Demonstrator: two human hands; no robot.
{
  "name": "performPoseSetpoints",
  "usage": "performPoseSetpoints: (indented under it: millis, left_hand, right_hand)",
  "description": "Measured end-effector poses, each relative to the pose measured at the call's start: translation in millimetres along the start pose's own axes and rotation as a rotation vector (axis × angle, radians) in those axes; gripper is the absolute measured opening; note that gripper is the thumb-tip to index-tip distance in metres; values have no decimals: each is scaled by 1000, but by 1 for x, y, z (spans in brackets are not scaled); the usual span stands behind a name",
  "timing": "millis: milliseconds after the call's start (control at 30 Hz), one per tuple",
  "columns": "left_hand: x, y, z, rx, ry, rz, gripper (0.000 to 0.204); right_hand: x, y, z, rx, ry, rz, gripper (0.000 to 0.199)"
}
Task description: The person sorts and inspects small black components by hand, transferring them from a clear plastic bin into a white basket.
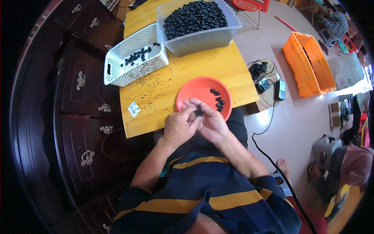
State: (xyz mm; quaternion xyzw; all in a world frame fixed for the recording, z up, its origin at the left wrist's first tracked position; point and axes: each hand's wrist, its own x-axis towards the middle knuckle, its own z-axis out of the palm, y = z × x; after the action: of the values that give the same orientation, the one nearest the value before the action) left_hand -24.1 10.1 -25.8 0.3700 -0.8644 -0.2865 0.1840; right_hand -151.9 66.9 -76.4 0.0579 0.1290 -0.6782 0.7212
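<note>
Both hands meet over the near edge of an orange-red round bowl [187, 86]. My left hand [178, 128] is closed in a pinch, its fingertips at a small black round part [198, 112]. My right hand [213, 125] curls its fingers around that same part from the other side. Much of the part is hidden between the fingers, and its exact kind cannot be made out. Inside the bowl, toward the right, lie several small black ring-like parts [219, 104].
A yellow wooden table [156, 102], strewn with dark specks, carries a white perforated basket [134, 72] with some black parts and a translucent bin [202, 43] heaped with them. Dark drawers [83, 117] stand at left. On the floor are an orange crate [309, 64] and a black cable [269, 156].
</note>
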Motion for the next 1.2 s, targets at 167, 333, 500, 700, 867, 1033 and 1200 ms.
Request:
performPoseSetpoints:
  millis: [167,333,500,700,867,1033,1200]
  left_hand:
    - [2,0,-8,-115,70,41,18]
    - [7,1,-15,-182,159,59,14]
    - [2,-2,-8,-243,187,35,16]
    - [1,6,-23,-450,-32,-35,29]
    - [2,0,-26,-525,-131,21,32]
    - [-1,3,-20,-386,8,45,27]
    - [1,2,-9,-289,142,118,24]
  right_hand:
    - [-3,-6,-6,33,-77,41,36]
    - [-8,-9,-19,-243,-8,22,27]
    - [-16,-4,6,-245,74,150,23]
    - [-16,-14,-2,-351,-62,105,25]
    - [-21,-24,4,-532,-62,98,26]
    - [-15,-16,0,-466,-75,98,26]
    - [-17,-19,-4,-366,-96,122,26]
